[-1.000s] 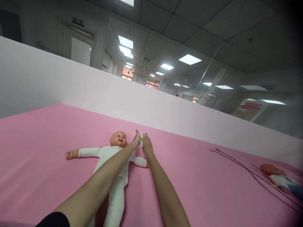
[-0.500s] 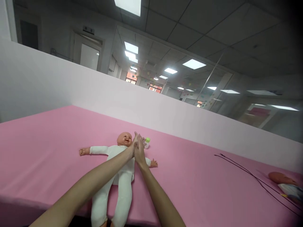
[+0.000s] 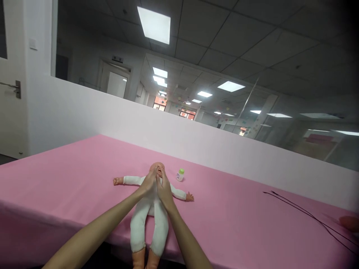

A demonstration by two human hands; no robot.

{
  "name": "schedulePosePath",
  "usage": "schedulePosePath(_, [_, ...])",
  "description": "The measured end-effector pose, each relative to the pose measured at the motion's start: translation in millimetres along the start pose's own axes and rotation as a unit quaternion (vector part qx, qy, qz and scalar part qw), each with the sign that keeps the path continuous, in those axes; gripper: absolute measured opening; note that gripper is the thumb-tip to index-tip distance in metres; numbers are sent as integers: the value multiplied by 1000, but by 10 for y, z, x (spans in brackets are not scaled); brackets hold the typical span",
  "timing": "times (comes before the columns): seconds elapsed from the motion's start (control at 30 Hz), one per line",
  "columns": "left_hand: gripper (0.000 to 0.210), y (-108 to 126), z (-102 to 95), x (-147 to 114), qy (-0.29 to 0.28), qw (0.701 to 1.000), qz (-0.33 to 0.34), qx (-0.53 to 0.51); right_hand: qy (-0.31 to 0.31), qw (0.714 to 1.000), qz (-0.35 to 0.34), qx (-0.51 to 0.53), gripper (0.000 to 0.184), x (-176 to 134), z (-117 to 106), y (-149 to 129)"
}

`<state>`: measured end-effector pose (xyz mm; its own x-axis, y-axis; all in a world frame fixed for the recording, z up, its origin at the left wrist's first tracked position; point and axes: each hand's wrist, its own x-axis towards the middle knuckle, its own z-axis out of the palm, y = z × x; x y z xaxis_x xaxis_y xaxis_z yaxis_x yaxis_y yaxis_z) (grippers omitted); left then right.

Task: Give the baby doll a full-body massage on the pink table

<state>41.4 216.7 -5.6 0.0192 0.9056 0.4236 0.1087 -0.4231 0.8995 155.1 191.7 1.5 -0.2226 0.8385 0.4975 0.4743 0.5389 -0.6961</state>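
A baby doll (image 3: 160,231) in a white suit lies on its back on the pink-covered table (image 3: 238,220), arms spread wide and bare feet toward me. Over its chest and lower face are my left hand (image 3: 148,182) and my right hand (image 3: 165,187). Both have their fingers stretched out, pointing up the doll's face, and they come close together at its mouth and cheeks. Neither holds anything. My hands partly hide the doll's face and neck. Beside its head, to the right of my right hand, stands a small clear bottle (image 3: 180,175) with a green cap.
Thin black cables (image 3: 303,211) run across the table at the right. A rounded orange-brown object (image 3: 349,223) sits by the right edge, partly cut off. Behind the table rises a white wall (image 3: 134,127) with a glass pane above. A door (image 3: 12,112) is at the left.
My palms, pressed together beside the doll's head before, have parted and moved onto its face. The bottle, mostly hidden before, shows fully. The view has shifted left and up.
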Motion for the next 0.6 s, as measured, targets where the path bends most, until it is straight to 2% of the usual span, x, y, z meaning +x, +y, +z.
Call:
schedulePosePath(0.1, [69, -282, -85, -192, -32, 995, 20, 97, -36, 996, 47, -73, 68, -98, -21, 459])
schedulePosePath(0.23, [69, -565, -12, -324, -73, 979, 33, 185, -81, 990, 60, -98, 62, -199, 63, 872])
schedulePosePath(0.33, [75, -623, 24, -217, -93, 955, -11, 280, -82, 989, 79, -94, 66, -92, 47, 937])
schedulePosePath(0.43, [85, -666, -40, -90, -93, 944, -62, 309, -62, 987, 121, -91, 77, 3, -14, 952])
schedulePosePath(0.5, [89, -711, -136, -88, -96, 942, -80, 311, -58, 985, 139, -87, 82, -38, -54, 958])
schedulePosePath(0.6, [92, -756, -325, -235, -120, 938, -95, 310, -86, 981, 152, -82, 86, -263, -133, 924])
